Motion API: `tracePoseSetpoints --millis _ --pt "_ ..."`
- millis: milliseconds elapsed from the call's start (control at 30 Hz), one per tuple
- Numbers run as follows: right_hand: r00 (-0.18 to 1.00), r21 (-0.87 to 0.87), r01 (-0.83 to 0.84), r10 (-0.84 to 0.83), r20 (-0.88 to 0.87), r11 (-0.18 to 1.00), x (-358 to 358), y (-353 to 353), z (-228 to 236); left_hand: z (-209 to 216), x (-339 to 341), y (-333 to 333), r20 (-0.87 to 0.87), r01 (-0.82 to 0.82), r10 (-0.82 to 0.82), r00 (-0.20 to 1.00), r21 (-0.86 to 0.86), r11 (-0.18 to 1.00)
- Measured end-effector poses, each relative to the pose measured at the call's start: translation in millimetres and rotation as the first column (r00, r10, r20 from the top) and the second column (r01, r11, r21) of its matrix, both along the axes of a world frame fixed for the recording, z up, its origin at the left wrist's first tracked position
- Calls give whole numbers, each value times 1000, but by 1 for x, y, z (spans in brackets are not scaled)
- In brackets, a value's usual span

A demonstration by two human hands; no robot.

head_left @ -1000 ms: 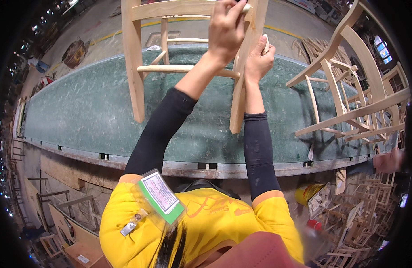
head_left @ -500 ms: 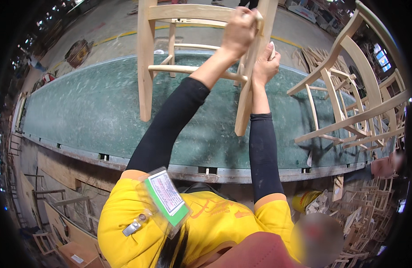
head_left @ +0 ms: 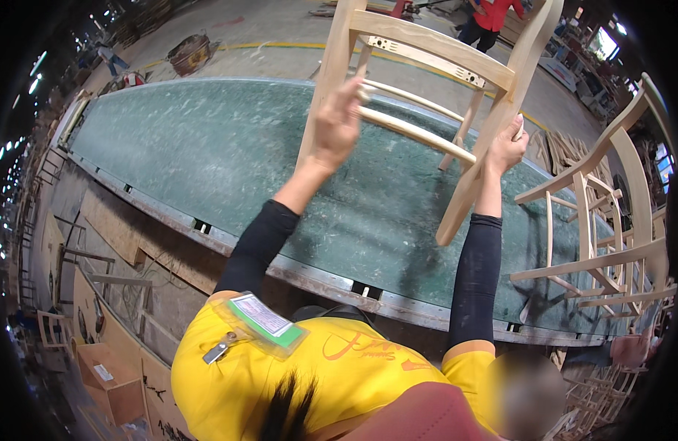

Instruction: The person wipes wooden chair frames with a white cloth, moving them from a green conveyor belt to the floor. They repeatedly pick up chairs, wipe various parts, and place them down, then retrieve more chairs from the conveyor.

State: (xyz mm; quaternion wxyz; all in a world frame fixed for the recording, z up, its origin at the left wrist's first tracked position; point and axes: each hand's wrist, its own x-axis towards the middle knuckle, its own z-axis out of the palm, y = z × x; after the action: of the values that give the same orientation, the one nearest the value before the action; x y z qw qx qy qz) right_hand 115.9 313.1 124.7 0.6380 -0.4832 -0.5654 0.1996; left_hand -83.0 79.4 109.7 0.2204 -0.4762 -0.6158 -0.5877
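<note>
The wooden chair (head_left: 434, 47) is on the green table (head_left: 207, 147), in front of the person. The right hand (head_left: 506, 151) is closed around a small white piece (head_left: 519, 133), beside the right leg. The left hand (head_left: 337, 128) is blurred near the left leg; I cannot tell what it grips. Another chair (head_left: 636, 187) is at the right.

The chair frame (head_left: 434, 48) is smooth matt wood, the tabletop (head_left: 221, 162) scuffed.
</note>
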Motion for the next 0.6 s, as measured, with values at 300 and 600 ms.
tracePoseSetpoints --millis 300,600 --pt "999 0 21 -21 45 1000 1 4 4 -65 -123 -26 600 14 127 790 -224 975" --pt "997 -5 55 -55 48 998 5 9 -6 -84 -92 -13 639 -3 229 735 -334 943"
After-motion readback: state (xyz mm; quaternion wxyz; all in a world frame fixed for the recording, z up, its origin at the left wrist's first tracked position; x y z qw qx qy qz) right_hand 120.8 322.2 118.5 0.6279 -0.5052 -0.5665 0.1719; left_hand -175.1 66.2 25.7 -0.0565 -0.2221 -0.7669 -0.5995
